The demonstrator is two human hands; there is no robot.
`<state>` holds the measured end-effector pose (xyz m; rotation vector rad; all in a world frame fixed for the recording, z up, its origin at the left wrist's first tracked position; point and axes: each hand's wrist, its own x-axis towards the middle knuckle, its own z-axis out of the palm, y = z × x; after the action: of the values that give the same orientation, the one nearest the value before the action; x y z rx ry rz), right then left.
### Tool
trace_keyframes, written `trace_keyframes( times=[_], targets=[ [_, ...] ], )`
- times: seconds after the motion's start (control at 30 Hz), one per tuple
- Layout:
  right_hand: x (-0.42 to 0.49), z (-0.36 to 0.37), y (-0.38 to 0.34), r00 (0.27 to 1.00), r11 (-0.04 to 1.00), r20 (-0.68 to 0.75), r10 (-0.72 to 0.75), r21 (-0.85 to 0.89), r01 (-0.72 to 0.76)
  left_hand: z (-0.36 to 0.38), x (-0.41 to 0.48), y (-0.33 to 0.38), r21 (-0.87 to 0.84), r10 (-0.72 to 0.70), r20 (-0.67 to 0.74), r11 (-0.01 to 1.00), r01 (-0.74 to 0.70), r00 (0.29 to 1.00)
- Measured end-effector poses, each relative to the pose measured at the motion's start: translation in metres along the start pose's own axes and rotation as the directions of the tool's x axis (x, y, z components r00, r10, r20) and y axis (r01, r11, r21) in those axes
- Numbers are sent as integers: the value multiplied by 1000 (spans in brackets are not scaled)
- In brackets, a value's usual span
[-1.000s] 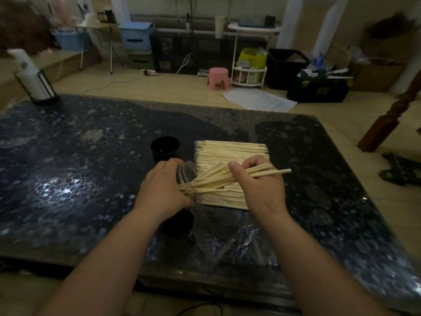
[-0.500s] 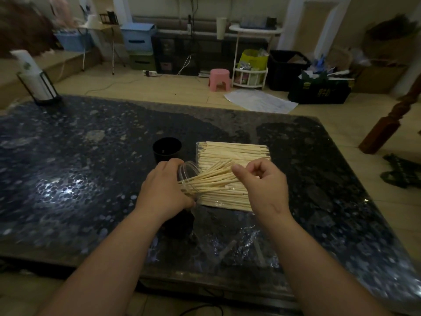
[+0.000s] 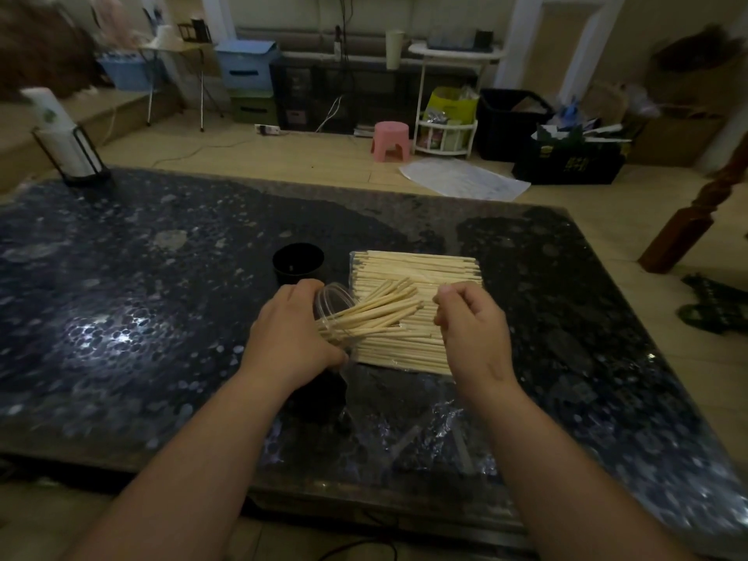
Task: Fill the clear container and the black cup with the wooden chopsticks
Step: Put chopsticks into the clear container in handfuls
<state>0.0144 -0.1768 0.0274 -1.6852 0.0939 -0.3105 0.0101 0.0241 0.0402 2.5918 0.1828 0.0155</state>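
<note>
My left hand [image 3: 289,338] grips the clear container [image 3: 330,295], tilted with its mouth toward the right. A bundle of wooden chopsticks [image 3: 376,313] sticks out of that mouth and fans over the flat pile of chopsticks [image 3: 417,269] lying on the table. My right hand [image 3: 473,330] hovers just right of the bundle's ends, fingers curled with thumb against forefinger, and I see nothing in it. The black cup [image 3: 298,261] stands upright just behind my left hand, and I see no chopsticks in it.
The dark speckled table [image 3: 141,297] carries a crumpled clear plastic wrapper [image 3: 404,419] in front of the pile. A white roll in a black holder [image 3: 60,131] stands at the far left corner. A wooden post [image 3: 688,220] rises beyond the table's right edge.
My right hand pushed the bundle of chopsticks deeper into the clear container, let go, and drew back to the right. My left hand kept its grip on the container.
</note>
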Motion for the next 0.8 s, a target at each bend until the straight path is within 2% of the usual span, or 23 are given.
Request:
trace_keyframes(
  times=[0.23, 0.43, 0.57, 0.67, 0.8],
  targets=[
    [1, -2, 6, 996, 993, 11, 87, -79, -86, -1, 1, -1, -26, -13, -22, 1000, 12, 1000],
    [-1, -2, 10, 955, 953, 193, 225, -247, -175, -1, 2, -3, -39, -18, -30, 999, 17, 999],
    [-4, 1, 18, 907, 883, 324, 268, -460, -96, -1, 1, -3, -43, -15, -34, 999, 13, 999],
    [-8, 3, 21, 876, 813, 408, 257, -581, 33, -1, 1, -2, -34, -17, -40, 999, 15, 999],
    [-11, 8, 31, 823, 766, 484, 298, -636, 96, -1, 2, -3, -34, -23, -37, 999, 22, 999]
  ],
)
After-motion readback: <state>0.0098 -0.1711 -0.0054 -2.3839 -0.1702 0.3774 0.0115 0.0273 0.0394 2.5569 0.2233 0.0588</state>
